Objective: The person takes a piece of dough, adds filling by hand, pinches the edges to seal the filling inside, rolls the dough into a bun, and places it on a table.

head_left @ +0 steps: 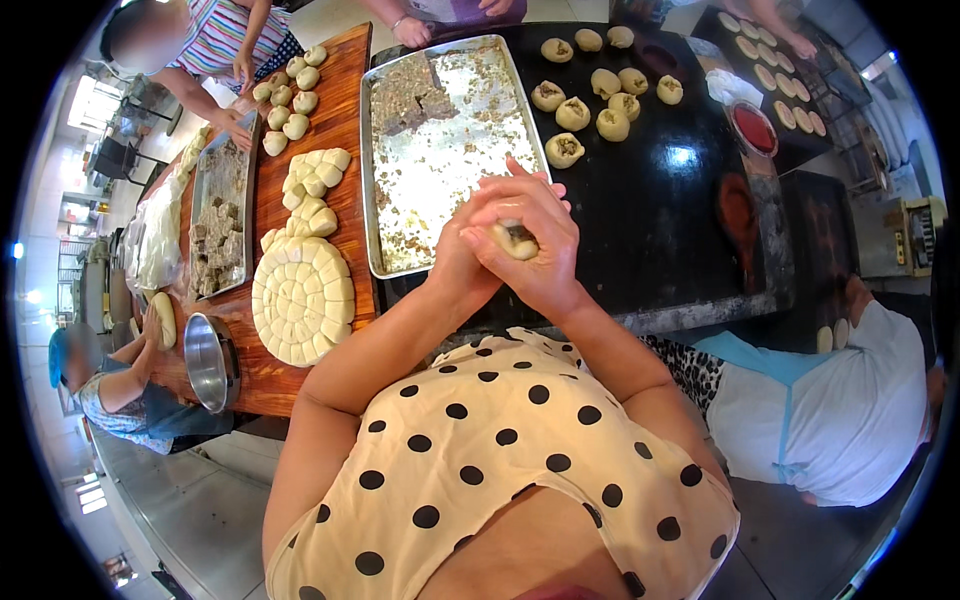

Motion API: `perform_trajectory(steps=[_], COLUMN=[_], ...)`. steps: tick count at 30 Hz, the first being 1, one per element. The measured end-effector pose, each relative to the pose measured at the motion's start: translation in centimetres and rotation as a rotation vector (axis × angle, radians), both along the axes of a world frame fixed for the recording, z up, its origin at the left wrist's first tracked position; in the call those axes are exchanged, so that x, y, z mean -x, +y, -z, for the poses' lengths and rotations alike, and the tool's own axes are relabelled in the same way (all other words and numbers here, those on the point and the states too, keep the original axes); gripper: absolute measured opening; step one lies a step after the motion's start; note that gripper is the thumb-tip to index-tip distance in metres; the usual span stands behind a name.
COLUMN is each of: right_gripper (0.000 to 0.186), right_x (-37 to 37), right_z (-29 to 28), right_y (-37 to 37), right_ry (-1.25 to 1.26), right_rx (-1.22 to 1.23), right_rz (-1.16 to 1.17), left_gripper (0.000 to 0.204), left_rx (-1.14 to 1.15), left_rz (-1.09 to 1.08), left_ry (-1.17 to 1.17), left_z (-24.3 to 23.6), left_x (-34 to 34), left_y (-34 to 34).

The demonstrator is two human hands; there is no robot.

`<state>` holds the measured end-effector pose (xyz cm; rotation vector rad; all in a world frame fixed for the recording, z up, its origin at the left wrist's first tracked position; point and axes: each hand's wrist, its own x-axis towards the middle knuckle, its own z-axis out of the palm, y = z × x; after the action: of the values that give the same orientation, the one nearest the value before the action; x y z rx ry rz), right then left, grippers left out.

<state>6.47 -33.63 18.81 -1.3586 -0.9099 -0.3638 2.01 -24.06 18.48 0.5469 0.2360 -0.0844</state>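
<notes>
Cupped together over the near right edge of a metal tray (408,172), my left hand (462,250) and my right hand (548,225) are closed around a pale dough ball (518,246). Only a small part of the dough shows, in the gap by my right thumb, with a darker spot in it; my fingers hide the rest. The tray holds scattered crumbs and a brown crumbly slab of filling (408,92) at its far left. Beyond my right hand, several filled dough balls (572,115) with gathered tops sit on the black table (640,220).
Left of the tray, a round of cut dough pieces (303,300) lies on the wooden table (362,285), near a metal bowl (207,362) and a tray of filling cubes (217,240). A red-filled bowl (753,130) stands right. Co-workers stand around the tables.
</notes>
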Motion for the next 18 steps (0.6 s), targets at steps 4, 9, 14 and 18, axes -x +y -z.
perform_trajectory(steps=[4,9,14,18], right_gripper=[0.013,0.026,0.029,0.029], right_x=[0.7,1.2,0.3,-0.8], right_z=[-0.2,-1.2,-1.2,0.2], right_y=[-0.2,0.0,0.1,-0.4], right_ry=[0.115,0.384,0.294,-0.026], right_rx=[-0.043,-0.088,-0.086,0.067], right_rz=[0.008,0.084,-0.028,-0.085], left_gripper=[0.051,0.046,0.047,0.056], left_rx=[0.004,-0.004,0.022,0.050], left_rz=[0.082,-0.067,0.032,0.207], left_ry=[-0.018,0.106,0.022,0.191], left_z=[-0.7,-0.8,0.0,-0.2], left_x=[-0.4,-0.7,-1.7,-1.3], left_y=[-0.4,-0.8,0.6,2.5])
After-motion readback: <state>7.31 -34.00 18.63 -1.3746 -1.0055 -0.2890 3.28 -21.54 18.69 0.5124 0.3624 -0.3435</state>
